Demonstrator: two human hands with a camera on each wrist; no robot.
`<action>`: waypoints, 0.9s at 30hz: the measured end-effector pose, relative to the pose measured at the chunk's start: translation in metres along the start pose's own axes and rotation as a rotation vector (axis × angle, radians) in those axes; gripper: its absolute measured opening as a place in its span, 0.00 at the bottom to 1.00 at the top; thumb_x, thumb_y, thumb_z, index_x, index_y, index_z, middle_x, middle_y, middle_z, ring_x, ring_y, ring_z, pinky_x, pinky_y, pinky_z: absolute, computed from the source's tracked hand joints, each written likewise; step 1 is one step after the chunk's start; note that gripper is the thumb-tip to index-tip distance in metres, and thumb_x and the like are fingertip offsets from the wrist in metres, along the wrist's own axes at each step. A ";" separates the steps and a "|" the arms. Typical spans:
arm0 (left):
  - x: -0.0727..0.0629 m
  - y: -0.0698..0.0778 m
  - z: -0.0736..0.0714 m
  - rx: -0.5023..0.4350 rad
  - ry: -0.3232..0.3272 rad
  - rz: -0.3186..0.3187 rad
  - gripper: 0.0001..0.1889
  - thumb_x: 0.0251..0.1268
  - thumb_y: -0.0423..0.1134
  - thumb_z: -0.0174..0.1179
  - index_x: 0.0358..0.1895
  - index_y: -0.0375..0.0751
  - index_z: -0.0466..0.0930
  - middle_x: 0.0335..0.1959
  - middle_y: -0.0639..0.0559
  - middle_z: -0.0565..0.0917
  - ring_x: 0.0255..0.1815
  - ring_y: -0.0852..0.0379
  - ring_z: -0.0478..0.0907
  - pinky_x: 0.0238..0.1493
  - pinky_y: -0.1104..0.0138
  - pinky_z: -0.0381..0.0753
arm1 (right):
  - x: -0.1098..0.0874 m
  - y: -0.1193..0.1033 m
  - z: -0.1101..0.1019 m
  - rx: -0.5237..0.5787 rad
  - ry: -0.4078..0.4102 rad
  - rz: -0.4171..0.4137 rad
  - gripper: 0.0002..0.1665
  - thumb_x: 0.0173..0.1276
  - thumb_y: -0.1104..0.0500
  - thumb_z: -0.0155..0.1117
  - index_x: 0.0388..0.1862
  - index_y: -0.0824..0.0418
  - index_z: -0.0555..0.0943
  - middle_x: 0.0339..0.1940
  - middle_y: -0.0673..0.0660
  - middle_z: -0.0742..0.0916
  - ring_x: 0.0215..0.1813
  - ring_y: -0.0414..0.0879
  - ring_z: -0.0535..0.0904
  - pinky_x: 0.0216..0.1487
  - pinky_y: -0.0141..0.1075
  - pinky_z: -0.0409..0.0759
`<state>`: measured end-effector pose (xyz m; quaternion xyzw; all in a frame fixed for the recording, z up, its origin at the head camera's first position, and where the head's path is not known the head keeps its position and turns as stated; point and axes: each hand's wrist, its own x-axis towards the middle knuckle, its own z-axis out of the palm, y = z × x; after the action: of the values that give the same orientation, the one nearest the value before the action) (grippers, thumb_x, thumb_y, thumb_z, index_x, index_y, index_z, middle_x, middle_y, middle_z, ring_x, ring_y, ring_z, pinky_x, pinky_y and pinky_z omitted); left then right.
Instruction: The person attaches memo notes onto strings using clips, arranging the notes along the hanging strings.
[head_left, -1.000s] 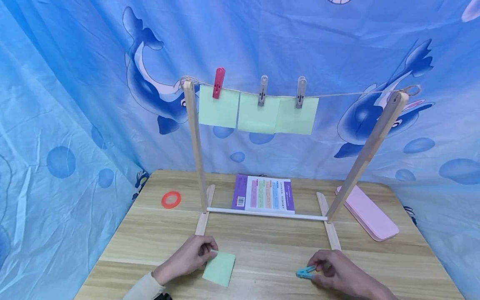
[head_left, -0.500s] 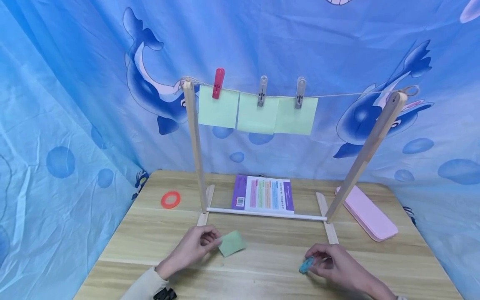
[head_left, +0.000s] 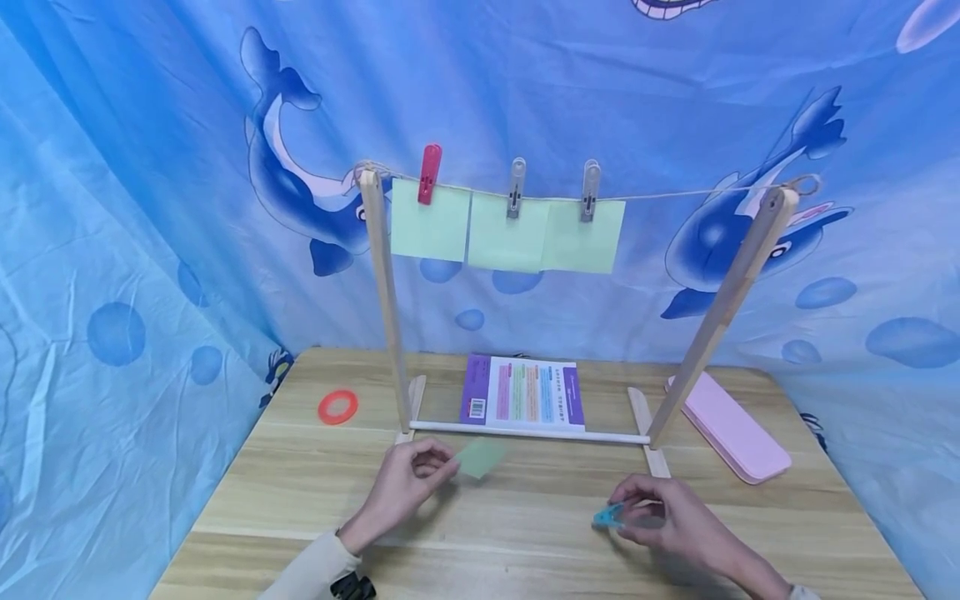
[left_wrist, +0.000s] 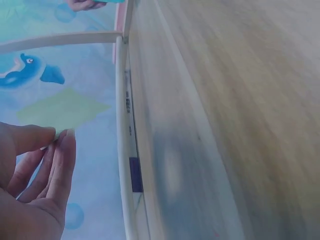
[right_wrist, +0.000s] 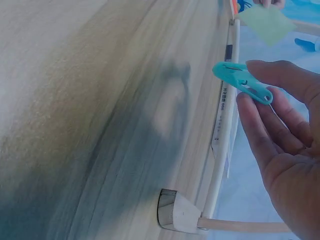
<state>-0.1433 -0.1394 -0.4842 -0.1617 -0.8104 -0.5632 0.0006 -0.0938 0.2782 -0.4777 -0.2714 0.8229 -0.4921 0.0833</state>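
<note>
My left hand (head_left: 408, 483) pinches a green paper square (head_left: 482, 457) by its corner between thumb and fingertips, just in front of the frame's white crossbar (head_left: 525, 431). In the left wrist view the paper (left_wrist: 62, 110) stands out flat beyond the fingertips. To the right, my right hand (head_left: 663, 512) holds a turquoise clothespin (head_left: 608, 516) between thumb and fingers; the right wrist view shows the clothespin (right_wrist: 242, 82) close up. Above, a string (head_left: 675, 194) carries three green papers, one under a red clothespin (head_left: 430, 174) and two under grey clothespins (head_left: 516, 188).
Wooden posts (head_left: 386, 300) hold the string at both ends. Behind the crossbar lies a purple and white booklet (head_left: 532, 392). An orange ring (head_left: 337, 407) is on the table at left, a pink case (head_left: 735, 425) at right. A blue dolphin-print curtain hangs behind.
My left hand has lifted the green paper and carried it forward and right. My right hand has moved slightly forward with the turquoise clothespin, which has turned in the fingers.
</note>
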 end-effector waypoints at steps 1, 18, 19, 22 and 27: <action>0.001 0.001 0.001 -0.006 0.008 -0.005 0.06 0.64 0.34 0.72 0.42 0.38 0.88 0.37 0.44 0.91 0.35 0.62 0.89 0.42 0.70 0.91 | 0.000 0.000 0.000 0.001 -0.001 -0.004 0.16 0.65 0.63 0.76 0.49 0.62 0.82 0.44 0.60 0.89 0.45 0.41 0.90 0.45 0.35 0.92; 0.019 0.016 0.023 -0.121 0.045 -0.023 0.08 0.63 0.35 0.74 0.42 0.37 0.88 0.42 0.40 0.91 0.39 0.60 0.90 0.46 0.70 0.91 | 0.016 -0.017 -0.014 -0.113 0.073 -0.115 0.14 0.67 0.61 0.75 0.50 0.59 0.85 0.42 0.55 0.91 0.42 0.36 0.88 0.41 0.34 0.91; 0.020 0.017 0.024 -0.127 0.050 -0.023 0.08 0.63 0.35 0.74 0.42 0.37 0.88 0.43 0.40 0.91 0.40 0.60 0.90 0.46 0.70 0.91 | 0.018 -0.020 -0.016 -0.119 0.078 -0.114 0.14 0.68 0.61 0.75 0.51 0.59 0.85 0.42 0.55 0.91 0.42 0.36 0.88 0.41 0.33 0.91; 0.025 0.021 0.029 -0.151 0.070 -0.006 0.09 0.63 0.34 0.74 0.44 0.35 0.88 0.44 0.39 0.90 0.40 0.60 0.89 0.47 0.70 0.91 | 0.021 -0.028 -0.023 -0.147 0.106 -0.100 0.14 0.68 0.61 0.75 0.52 0.56 0.86 0.43 0.53 0.91 0.43 0.35 0.88 0.42 0.32 0.91; 0.036 0.030 0.039 -0.191 0.106 0.017 0.10 0.63 0.34 0.73 0.45 0.35 0.88 0.43 0.38 0.90 0.41 0.60 0.88 0.48 0.70 0.91 | 0.025 -0.047 -0.039 -0.234 0.152 -0.089 0.16 0.68 0.59 0.75 0.53 0.51 0.86 0.44 0.49 0.91 0.43 0.35 0.88 0.43 0.32 0.91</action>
<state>-0.1623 -0.0849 -0.4649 -0.1380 -0.7505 -0.6454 0.0329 -0.1131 0.2777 -0.4153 -0.2773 0.8659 -0.4150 -0.0332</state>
